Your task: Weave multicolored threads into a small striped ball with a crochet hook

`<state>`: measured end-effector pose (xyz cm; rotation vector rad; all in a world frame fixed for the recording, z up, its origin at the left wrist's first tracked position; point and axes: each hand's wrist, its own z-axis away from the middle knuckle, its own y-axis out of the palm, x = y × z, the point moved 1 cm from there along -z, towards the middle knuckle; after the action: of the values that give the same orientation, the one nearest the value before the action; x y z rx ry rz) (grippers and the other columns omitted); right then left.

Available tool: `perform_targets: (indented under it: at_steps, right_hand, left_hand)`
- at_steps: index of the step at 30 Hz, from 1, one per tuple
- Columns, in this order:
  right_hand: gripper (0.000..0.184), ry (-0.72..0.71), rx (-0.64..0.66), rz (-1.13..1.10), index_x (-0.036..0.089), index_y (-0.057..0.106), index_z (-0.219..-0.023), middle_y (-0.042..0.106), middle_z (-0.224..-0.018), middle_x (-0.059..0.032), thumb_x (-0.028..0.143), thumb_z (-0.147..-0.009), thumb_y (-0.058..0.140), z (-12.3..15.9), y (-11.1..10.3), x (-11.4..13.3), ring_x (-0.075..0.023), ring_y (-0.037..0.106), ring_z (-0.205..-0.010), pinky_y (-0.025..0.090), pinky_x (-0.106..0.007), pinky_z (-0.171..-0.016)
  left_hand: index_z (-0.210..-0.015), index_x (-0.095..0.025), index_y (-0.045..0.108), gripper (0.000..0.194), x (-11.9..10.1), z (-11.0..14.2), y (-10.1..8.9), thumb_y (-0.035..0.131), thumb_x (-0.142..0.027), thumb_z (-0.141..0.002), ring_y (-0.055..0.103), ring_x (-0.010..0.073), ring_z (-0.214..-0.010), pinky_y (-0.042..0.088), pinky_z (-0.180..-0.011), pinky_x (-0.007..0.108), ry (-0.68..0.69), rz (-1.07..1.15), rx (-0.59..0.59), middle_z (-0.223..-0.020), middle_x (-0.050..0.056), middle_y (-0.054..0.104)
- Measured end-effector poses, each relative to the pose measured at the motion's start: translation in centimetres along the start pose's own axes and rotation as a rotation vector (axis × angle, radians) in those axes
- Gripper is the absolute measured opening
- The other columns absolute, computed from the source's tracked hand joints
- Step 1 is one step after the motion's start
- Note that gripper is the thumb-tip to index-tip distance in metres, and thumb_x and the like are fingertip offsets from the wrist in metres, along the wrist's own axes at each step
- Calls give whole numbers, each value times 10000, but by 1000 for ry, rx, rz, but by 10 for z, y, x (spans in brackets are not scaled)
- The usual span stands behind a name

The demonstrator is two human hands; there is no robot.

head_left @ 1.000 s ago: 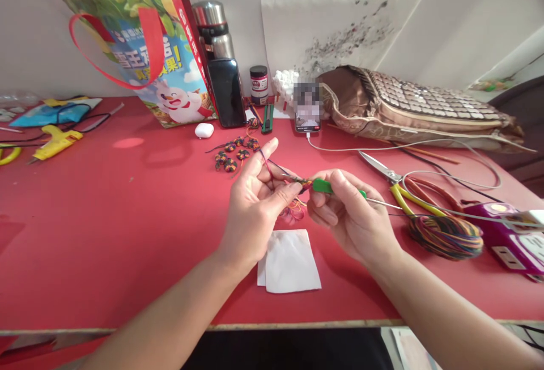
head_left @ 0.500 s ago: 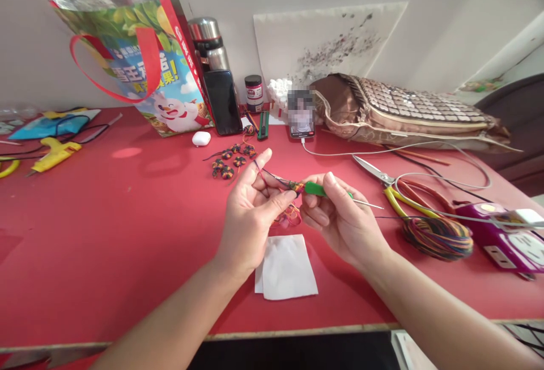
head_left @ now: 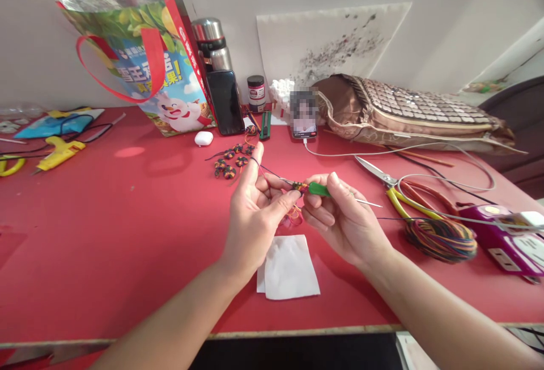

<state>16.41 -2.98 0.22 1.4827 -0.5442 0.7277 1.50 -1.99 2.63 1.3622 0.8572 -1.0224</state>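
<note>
My left hand [head_left: 254, 211] pinches a small multicoloured crochet piece [head_left: 298, 187] between thumb and fingers, with dark yarn looped over its raised forefinger. My right hand [head_left: 340, 220] is closed on a green-handled crochet hook [head_left: 319, 190], whose tip is in the piece. Loose coloured yarn hangs below both hands over the red table [head_left: 106, 228]. A white folded cloth [head_left: 287, 267] lies just under my hands. A skein of multicoloured yarn [head_left: 442, 238] lies to the right.
Several finished crochet flowers [head_left: 232, 162] lie behind my hands. Scissors [head_left: 378, 173] and yellow pliers [head_left: 399, 203] are at right, beside a purple power strip [head_left: 505, 234]. A printed bag [head_left: 147, 64], black phone [head_left: 224, 102], flask [head_left: 211, 41], charging phone [head_left: 305, 114] and beaded cushion [head_left: 408, 110] line the back. A yellow glue gun [head_left: 57, 152] lies at left.
Both hands stay together on the piece and hook, shifting only slightly. My left forefinger has lowered a little. The camera view has tilted slightly.
</note>
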Motion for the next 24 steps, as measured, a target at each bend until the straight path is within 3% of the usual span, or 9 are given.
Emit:
perform_targets:
  at_steps: [6,16,24]
  right_hand:
    - [310,16,3,8,199,865,-867,665,-679,16,493,-852,964,0,0,-1,-46,296,-483,357,-219,-458]
    - [269,-36,-31,29,238,874,-947,707,-682,15,476,-864,966,1,1,-1,-58,378,-494,409,-230,-496]
    - [270,-36,-18,70,231,863,-927,713,-677,17,463,-846,977,1,2,-2,-72,465,-489,447,-248,-497]
  left_hand:
    - [-1787,-267,324,1124,-1,0,-1,884,-124,-822,648,106,-725,578,-668,203,-22,-28,19,-807,-62,677]
    - [-1721,-307,449,1008,0,-2,-4,894,-159,-829,652,130,-780,606,-700,225,31,-41,32,-875,-32,688]
    - [-1775,-273,339,1059,1,-7,-7,871,-163,-865,737,141,-892,616,-844,242,5,-48,37,-918,-18,755]
